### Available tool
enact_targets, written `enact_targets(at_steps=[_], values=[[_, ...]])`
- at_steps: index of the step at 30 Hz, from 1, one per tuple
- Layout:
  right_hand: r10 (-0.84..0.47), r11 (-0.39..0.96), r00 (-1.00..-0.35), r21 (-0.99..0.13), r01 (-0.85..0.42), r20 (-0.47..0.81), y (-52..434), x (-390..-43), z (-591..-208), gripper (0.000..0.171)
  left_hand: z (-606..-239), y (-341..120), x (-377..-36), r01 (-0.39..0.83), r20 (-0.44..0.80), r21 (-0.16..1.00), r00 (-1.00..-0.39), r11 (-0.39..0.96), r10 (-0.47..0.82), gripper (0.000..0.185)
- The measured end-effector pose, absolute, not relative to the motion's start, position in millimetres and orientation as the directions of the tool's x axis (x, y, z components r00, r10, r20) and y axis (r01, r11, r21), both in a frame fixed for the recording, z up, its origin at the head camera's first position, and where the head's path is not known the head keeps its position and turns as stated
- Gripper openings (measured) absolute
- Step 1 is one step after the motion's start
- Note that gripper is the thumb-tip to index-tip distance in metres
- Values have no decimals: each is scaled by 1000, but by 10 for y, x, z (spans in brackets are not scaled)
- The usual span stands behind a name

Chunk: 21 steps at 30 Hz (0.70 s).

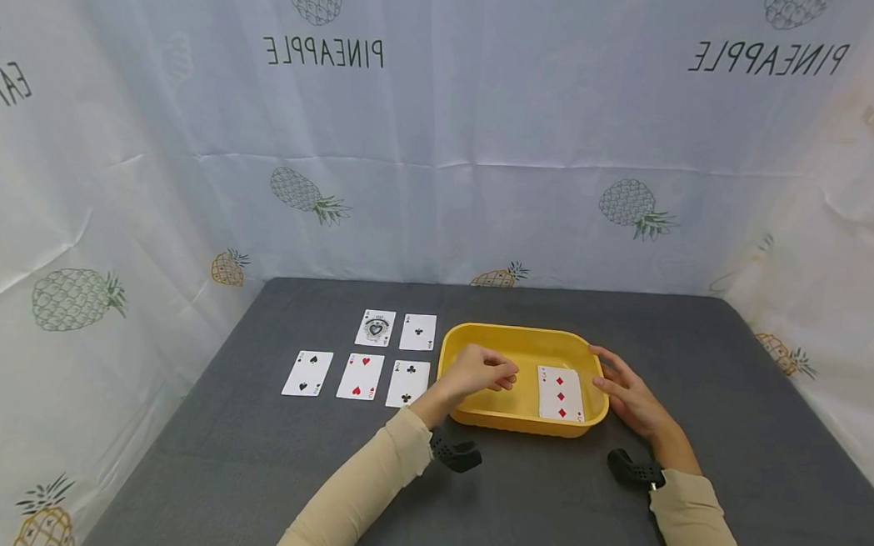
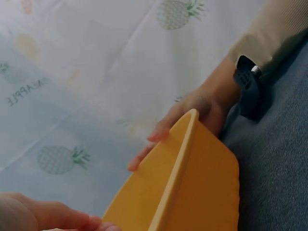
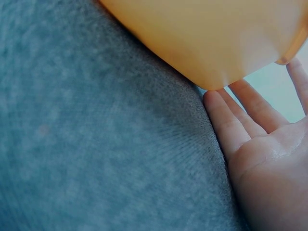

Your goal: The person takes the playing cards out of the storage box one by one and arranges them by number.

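Note:
My left hand [image 1: 481,371] is over the left part of a yellow plastic tray [image 1: 514,425], fingers curled downward with nothing showing between them. In the left wrist view its thumb and fingertips come together at the lower left. At the tray's right end is my right hand [image 1: 634,401]; its outstretched fingers [image 3: 255,106] touch the outer wall and rim. A three of diamonds [image 1: 561,394] lies face up on top of a small stack in the right half of the tray.
Left of the tray, face-up cards lie in two rows: the ace of spades [image 1: 375,328] and ace of clubs [image 1: 418,333] behind, the two of spades [image 1: 307,373], two of hearts [image 1: 360,377] and two of clubs [image 1: 407,385] in front. A pineapple-print curtain [image 1: 455,224] borders the dark table [image 1: 527,512].

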State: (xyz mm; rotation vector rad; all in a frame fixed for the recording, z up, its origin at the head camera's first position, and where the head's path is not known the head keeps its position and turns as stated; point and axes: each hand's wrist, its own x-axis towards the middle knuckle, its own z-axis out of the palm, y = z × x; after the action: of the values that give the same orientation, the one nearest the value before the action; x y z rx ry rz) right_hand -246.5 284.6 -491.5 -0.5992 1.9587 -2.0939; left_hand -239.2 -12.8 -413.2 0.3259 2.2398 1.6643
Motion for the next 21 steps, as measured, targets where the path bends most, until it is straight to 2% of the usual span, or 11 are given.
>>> enact_targets(at_steps=[9, 14, 21], values=[[-430, -108, -889, -987, -121, 156, 2843, -2453, -4903, 50, -4243, 128, -2458, -88, -210, 938, -913, 335, 349, 25], [-432, -111, -888, -986, -121, 158, 2852, -2468, -4926, 49, -4281, 246, -2468, -170, -280, 921, -914, 349, 294, 19], [-443, -114, -879, -983, -142, 178, 2890, -2496, -4967, 50, -4341, 327, -2477, -282, -371, 897, -900, 342, 231, 20]])
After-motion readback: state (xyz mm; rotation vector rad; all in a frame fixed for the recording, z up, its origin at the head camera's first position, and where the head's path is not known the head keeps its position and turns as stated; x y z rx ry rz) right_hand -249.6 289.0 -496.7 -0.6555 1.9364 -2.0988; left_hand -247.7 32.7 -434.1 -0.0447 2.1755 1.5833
